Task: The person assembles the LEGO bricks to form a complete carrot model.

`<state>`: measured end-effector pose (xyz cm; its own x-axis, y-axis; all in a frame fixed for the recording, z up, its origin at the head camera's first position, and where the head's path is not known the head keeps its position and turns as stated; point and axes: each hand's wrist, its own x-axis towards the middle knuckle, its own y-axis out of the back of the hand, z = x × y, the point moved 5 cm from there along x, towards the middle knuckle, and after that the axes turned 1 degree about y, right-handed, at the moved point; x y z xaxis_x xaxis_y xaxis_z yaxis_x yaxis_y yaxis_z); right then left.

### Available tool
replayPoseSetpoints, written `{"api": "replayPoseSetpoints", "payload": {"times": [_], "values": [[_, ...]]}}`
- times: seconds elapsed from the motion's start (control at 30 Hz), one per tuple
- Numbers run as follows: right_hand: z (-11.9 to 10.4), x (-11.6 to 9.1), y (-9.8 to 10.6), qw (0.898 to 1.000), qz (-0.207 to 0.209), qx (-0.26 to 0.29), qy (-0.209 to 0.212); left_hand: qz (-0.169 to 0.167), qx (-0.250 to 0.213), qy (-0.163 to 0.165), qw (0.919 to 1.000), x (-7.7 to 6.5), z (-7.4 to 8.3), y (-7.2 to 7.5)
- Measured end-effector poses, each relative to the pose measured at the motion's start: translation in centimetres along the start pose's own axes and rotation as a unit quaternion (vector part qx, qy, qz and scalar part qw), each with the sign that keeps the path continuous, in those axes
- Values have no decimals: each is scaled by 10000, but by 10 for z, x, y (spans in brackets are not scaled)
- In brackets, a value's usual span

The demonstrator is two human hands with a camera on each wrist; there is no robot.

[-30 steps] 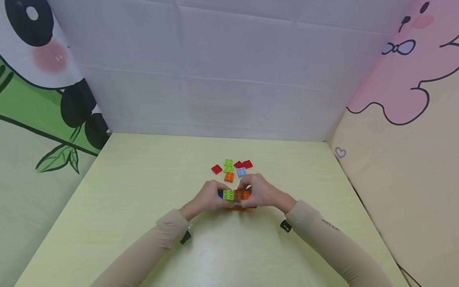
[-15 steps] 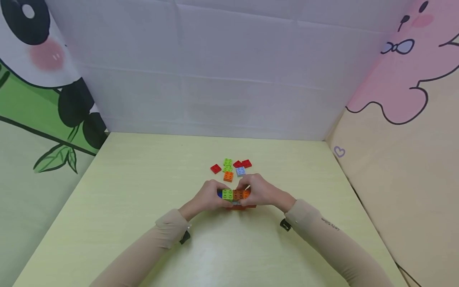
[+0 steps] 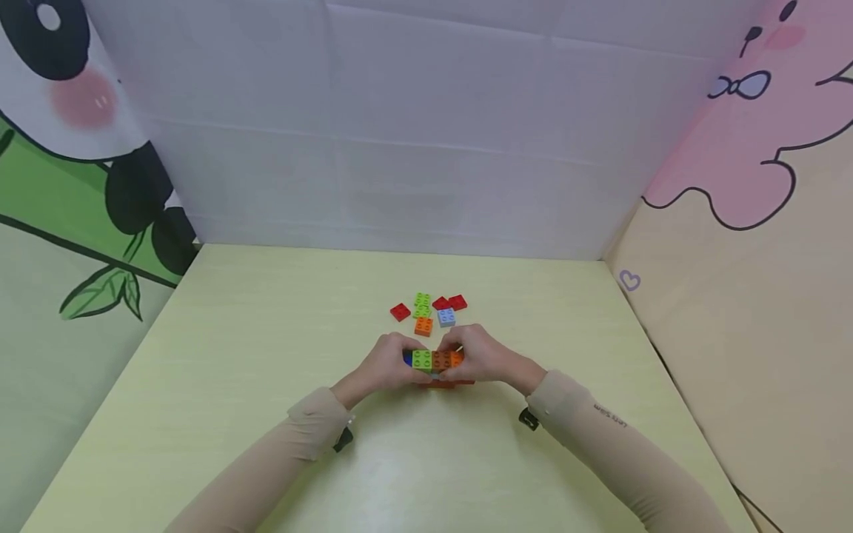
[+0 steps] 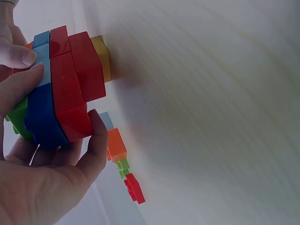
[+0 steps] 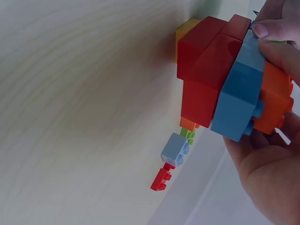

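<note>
A stack of toy building bricks (image 4: 70,89) stands at the middle of the table between both hands. Its lowest visible brick is yellow (image 4: 101,57), with red bricks (image 5: 205,79) above and a blue row (image 5: 238,96) over those. On top sit a lime green brick (image 3: 422,360), a brown brick (image 3: 441,360) and an orange brick (image 5: 274,97). My left hand (image 3: 389,363) grips the left end, thumb on the near side and fingers round the back. At the other end my right hand (image 3: 485,354) holds the stack the same way, hiding part of the orange brick.
Loose bricks lie just beyond the stack: an orange brick (image 3: 423,326), a light blue brick (image 3: 446,317), lime green bricks (image 3: 422,305) and several flat red bricks (image 3: 400,312). A pale wall (image 3: 400,185) closes the table's (image 3: 266,318) far side; printed panels flank it.
Both hands keep their hold on the stack, with only a very slight shift of the right fingers. The whole head view has drifted slightly; the loose bricks lie as before.
</note>
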<state>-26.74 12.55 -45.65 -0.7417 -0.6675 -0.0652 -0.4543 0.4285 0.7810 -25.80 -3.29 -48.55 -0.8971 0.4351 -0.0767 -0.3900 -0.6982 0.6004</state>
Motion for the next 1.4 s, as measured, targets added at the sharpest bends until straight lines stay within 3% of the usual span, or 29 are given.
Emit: {"api": "replayPoseSetpoints", "payload": {"times": [0.33, 0.77, 1.03, 1.27, 1.4], "values": [[5, -4, -3, 9995, 247, 94, 142, 12, 100, -142, 9998, 1, 1, -2], [9, -5, -8, 9984, 519, 134, -177, 113, -6, -174, 9998, -1, 1, 1], [11, -7, -9, 9976, 570, 285, -280, 38, 27, -188, 9998, 0, 2, 2], [7, -6, -5, 9988, 429, 207, -55, 15, 105, -69, 9999, -1, 3, 3], [6, -9, 2, 9981, 363, 499, -16, 27, 150, -95, 9998, 0, 5, 2]]}}
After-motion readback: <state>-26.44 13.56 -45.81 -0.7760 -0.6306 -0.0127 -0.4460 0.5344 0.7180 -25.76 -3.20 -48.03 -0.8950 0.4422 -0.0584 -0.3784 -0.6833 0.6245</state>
